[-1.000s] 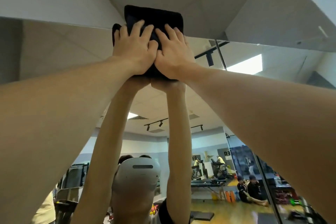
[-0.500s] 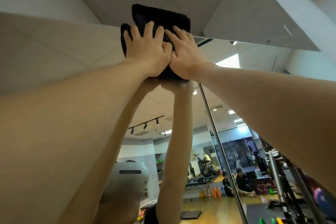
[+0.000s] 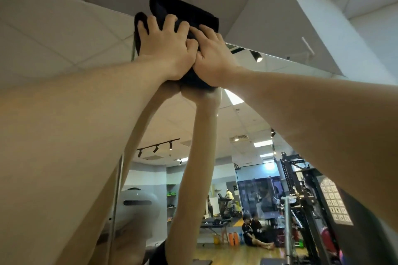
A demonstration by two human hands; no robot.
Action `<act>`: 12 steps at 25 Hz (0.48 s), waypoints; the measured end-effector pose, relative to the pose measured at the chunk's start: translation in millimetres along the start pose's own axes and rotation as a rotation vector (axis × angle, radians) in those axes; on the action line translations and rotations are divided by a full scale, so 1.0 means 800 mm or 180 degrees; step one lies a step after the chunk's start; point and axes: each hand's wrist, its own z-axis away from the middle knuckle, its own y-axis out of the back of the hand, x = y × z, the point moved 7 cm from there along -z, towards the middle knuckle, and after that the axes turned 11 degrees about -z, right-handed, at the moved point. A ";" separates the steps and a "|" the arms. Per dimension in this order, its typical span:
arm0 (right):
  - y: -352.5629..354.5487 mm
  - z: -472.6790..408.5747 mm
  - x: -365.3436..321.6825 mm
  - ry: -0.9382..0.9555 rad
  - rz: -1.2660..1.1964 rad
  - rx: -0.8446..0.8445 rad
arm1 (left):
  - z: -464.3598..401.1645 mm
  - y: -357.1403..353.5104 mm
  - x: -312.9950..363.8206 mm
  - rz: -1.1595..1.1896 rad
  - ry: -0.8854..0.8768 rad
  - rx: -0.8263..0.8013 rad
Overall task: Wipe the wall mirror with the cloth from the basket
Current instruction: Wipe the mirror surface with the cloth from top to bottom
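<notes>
We press a folded black cloth (image 3: 183, 15) flat against the wall mirror (image 3: 53, 34) at its top edge, where the glass meets the ceiling (image 3: 280, 17). Our left hand (image 3: 163, 49) lies on the cloth with fingers spread and slightly bent; our right hand (image 3: 212, 56) sits just beside it, fingers flattened on the fabric, the 2 hands touching at the thumbs. In the reflection we see our raised arms, a white headset (image 3: 137, 204), a black gym rack (image 3: 301, 189) and 2 people seated on the wooden floor (image 3: 237, 254).
</notes>
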 end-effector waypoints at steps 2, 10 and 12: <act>0.011 0.001 0.024 0.0074 -0.0003 0.0012 | -0.007 -0.002 0.025 0.0023 0.0084 0.0054; 0.062 0.008 0.155 0.0198 -0.0234 0.0040 | -0.034 -0.019 0.157 0.0006 0.0196 0.0133; 0.076 0.010 0.186 0.0223 -0.0278 0.0112 | -0.044 -0.024 0.191 -0.0033 0.0188 0.0192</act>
